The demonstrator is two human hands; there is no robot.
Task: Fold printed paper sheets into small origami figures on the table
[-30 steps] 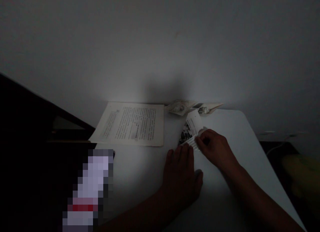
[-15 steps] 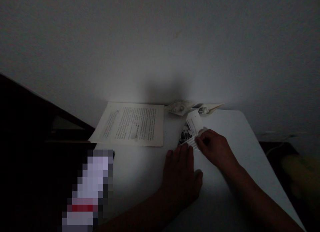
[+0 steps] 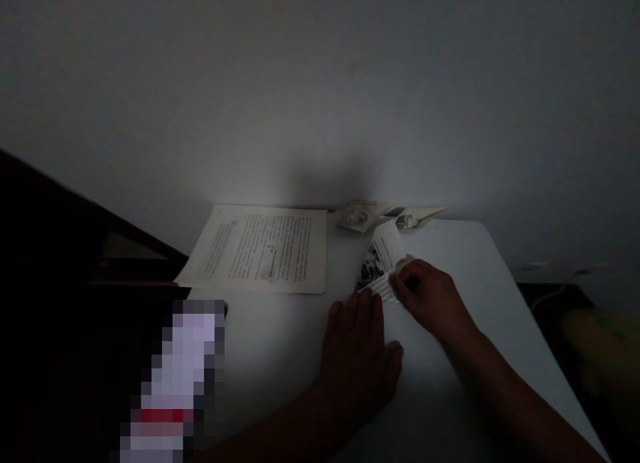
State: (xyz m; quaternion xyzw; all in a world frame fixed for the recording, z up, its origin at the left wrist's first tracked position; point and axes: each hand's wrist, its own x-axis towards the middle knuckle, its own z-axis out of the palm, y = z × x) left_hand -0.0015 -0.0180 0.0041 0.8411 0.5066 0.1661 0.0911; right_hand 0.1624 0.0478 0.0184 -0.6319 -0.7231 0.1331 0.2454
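The scene is dim. My right hand [image 3: 430,302] has its fingers pinched on the edge of a small printed sheet of paper [image 3: 384,263] that is partly folded on the white table [image 3: 280,343]. My left hand [image 3: 357,353] lies flat on the table with fingers stretched out, its fingertips touching the near edge of the same sheet. The sheet shows lines of text and a dark picture.
An open book or stack of printed pages [image 3: 265,248] lies at the back left against the wall. Two small folded paper shapes [image 3: 357,216] [image 3: 417,216] sit by the wall behind the sheet. A dark object [image 3: 75,283] fills the left side. The table's right edge runs diagonally.
Nearly nothing differs. My left hand has slid slightly to the left and the view has shifted a little; the right hand keeps its pinch on the sheet.
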